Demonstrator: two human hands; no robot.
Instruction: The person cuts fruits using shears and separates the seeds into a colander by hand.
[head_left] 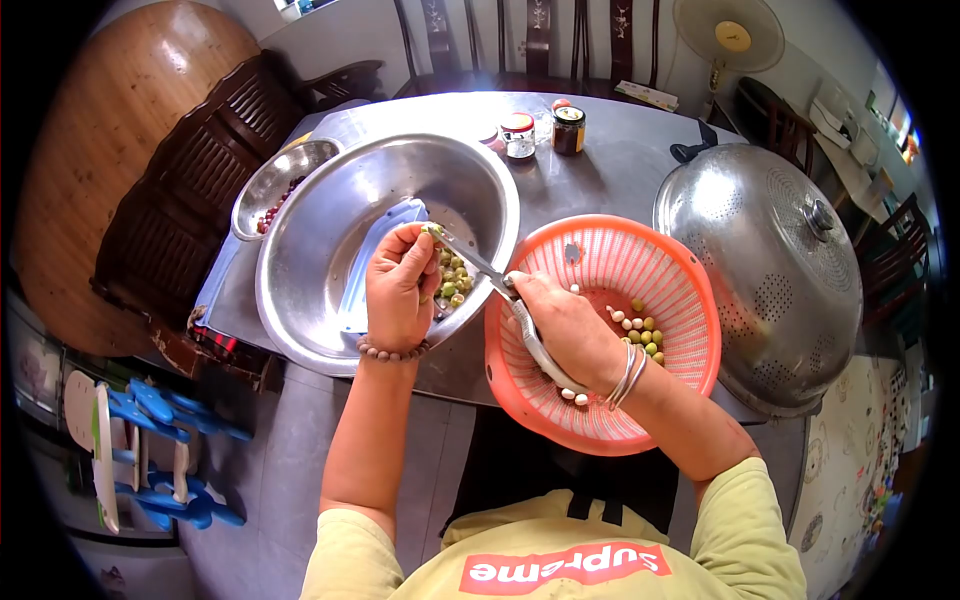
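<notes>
In my left hand, a small green fruit is pinched between thumb and fingertips above the large steel basin. My right hand is wrapped around the grey handles of metal scissors, whose tips reach the fruit. Several round green fruits lie in the basin beside a light blue plastic tray. Below my right hand is an orange plastic colander, holding more green fruits and several small white pieces.
A large perforated steel lid rests at the table's right. Behind the basin stand a red-lidded jar and a dark jar. A smaller steel bowl with dark red items sits at the left. Wooden chairs and a fan are beyond the table.
</notes>
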